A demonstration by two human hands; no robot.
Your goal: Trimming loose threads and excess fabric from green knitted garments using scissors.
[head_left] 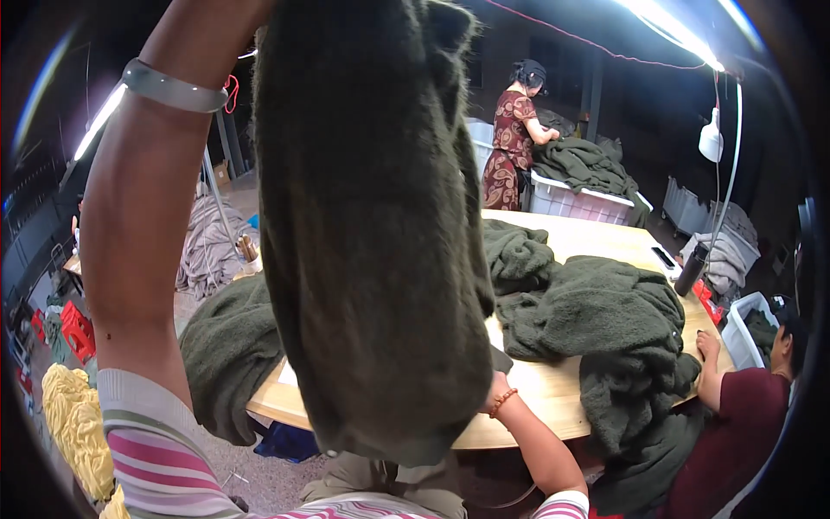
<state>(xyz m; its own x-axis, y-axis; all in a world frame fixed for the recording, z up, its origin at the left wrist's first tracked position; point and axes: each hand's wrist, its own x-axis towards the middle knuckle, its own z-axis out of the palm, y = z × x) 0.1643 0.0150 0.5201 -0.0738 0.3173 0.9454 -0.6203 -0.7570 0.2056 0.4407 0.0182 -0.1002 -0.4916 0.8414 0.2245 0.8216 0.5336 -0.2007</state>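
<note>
A dark green fuzzy knit garment (pixel 372 233) hangs in front of me from the top of the view down to above my lap. My left arm (pixel 143 233), with a pale bangle at the wrist, is raised along its left side; the left hand is beyond the upper edge. Low on the garment's right side is my right hand (pixel 497 394), wearing an orange bead bracelet. It touches the cloth edge, and its fingers are mostly hidden behind the fabric. A small dark grey flap shows just above that hand; I cannot tell what it belongs to.
Dark green garments (pixel 596 307) lie heaped on the wooden table (pixel 553 415); another (pixel 229 346) drapes off its left side. A black bottle (pixel 691 270) and a phone (pixel 664 257) stand and lie at the right. One co-worker (pixel 761 406) sits at right; another (pixel 514 130) stands behind a white bin (pixel 579 203).
</note>
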